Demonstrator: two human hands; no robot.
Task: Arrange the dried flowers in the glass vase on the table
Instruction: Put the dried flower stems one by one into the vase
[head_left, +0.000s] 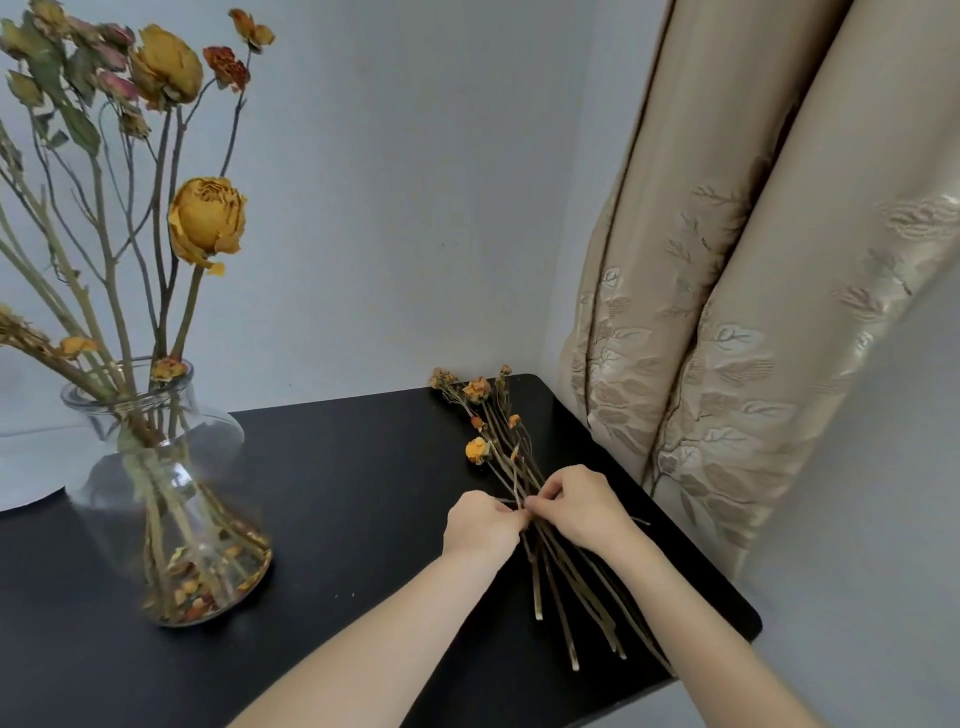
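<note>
A clear glass vase (156, 467) stands on the left of the black table (363, 493) and holds several tall dried flowers (208, 218), with fallen petals at its bottom. A bundle of loose dried stems (566, 587) with small yellow heads lies flat on the right of the table. My left hand (480, 522) and my right hand (579, 501) meet over the middle of that bundle. Both pinch stems there with curled fingers. The stems under the hands are hidden.
A beige patterned curtain (727, 312) hangs close beside the table's right edge. A grey wall stands behind. A white rounded object (31, 457) sits behind the vase at the far left. The table's right corner (748, 623) is near the stem ends.
</note>
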